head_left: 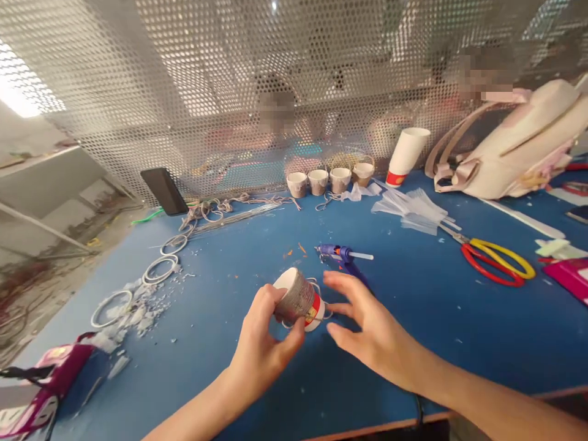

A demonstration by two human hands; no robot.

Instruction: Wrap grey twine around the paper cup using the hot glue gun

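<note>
My left hand [269,340] grips a small paper cup [299,299], tilted on its side with its white mouth toward the upper left. Grey-brown cord is wound around much of the cup, and a red and white band shows bare at the base end. Loose cord loops hang about that end. Just right of the cup, my right hand [367,327] has its fingers apart; whether a fingertip touches the cord I cannot tell. Behind it lies a blue glue gun [337,252] with a white glue stick in its back.
Several cord-covered cups [318,182], a stack of paper cups [407,158] and a pink bag [519,141] stand along the perforated metal screen [220,92]. Red-and-yellow scissors [496,260] lie right. White rings [160,270], a phone [164,191] and a power strip [57,380] are left.
</note>
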